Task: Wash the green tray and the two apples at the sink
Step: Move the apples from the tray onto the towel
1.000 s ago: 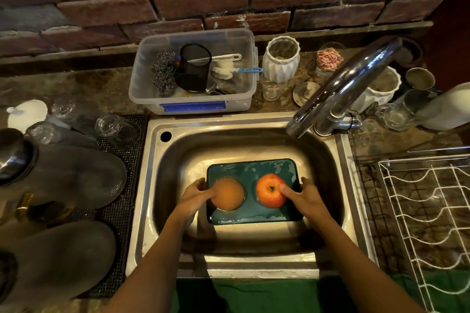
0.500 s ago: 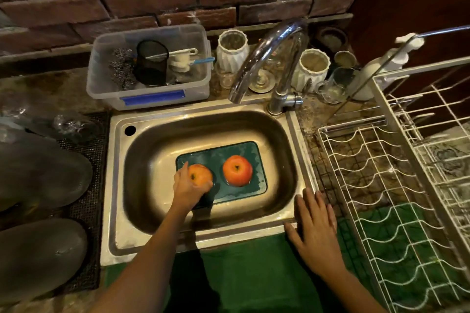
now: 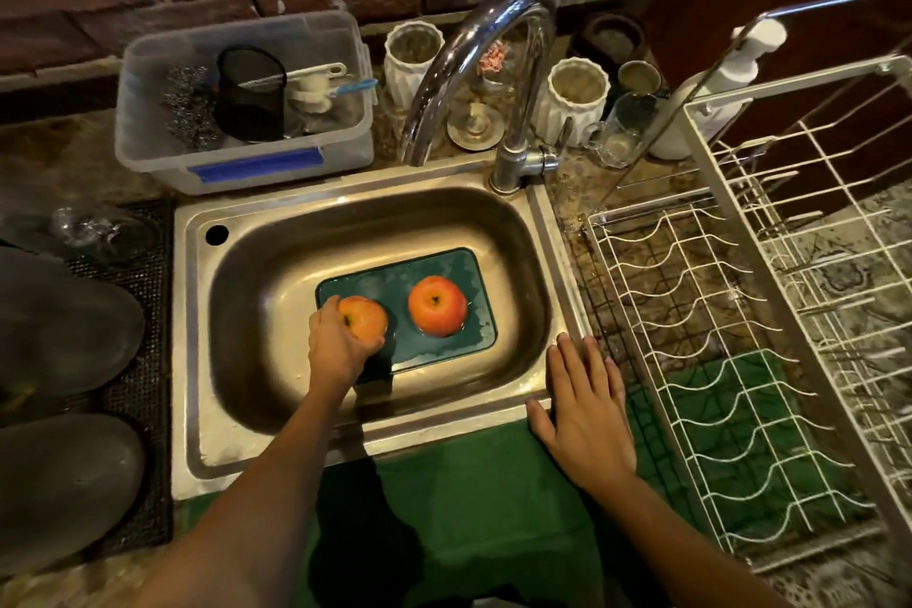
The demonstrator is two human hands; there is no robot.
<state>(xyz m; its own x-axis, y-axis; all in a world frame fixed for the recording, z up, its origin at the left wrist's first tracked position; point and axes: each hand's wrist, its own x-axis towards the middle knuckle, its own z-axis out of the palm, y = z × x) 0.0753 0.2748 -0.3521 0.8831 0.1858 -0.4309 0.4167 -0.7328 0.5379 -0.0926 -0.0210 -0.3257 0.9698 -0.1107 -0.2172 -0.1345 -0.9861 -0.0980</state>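
Note:
The green tray (image 3: 444, 269) lies flat on the bottom of the steel sink (image 3: 276, 272). A red-orange apple (image 3: 437, 305) stands on its right half. My left hand (image 3: 340, 341) is inside the basin, closed around the second, paler apple (image 3: 367, 318) over the tray's left end. My right hand (image 3: 585, 402) rests flat, fingers spread, on the sink's front right corner and holds nothing. The curved chrome tap (image 3: 474, 49) arches over the back of the basin; no water runs from it.
A white wire dish rack (image 3: 750, 360) fills the right side. A clear plastic tub (image 3: 247, 153) with scourers, a mesh cup and brushes sits behind the sink. White ribbed jars (image 3: 575, 96), glasses and a pump bottle (image 3: 725, 79) line the back. Dark pans (image 3: 64, 326) lie left.
My right hand left the tray's edge and came to rest on the sink's front right rim. My left hand closed on the left apple. The view swung right.

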